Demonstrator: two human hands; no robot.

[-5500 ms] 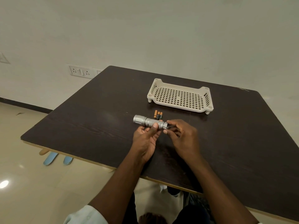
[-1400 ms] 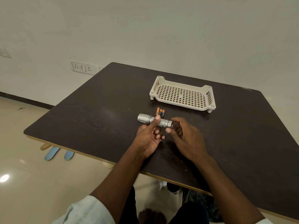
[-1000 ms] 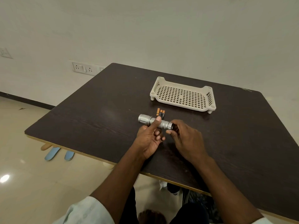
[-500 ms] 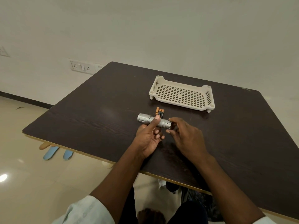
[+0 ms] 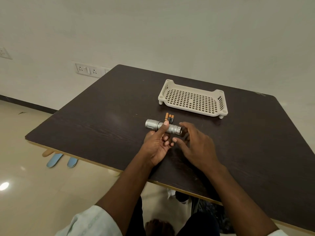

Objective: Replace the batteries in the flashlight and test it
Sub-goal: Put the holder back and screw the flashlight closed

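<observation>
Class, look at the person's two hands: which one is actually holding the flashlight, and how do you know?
The left hand: its thumb lies over the flashlight barrel with fingers beneath. The right hand is open beside the tail end, gripping nothing.

The dark table [image 5: 102, 120] lies bare across its whole left half and along the right edge, so a hand can pass freely there. Toward the far side the perforated tray [image 5: 192, 101] stands in the way. Just in front of it three batteries [image 5: 169, 118] lie bunched, touching the flashlight [image 5: 153, 124], leaving only a narrow lane between tray and batteries.
</observation>
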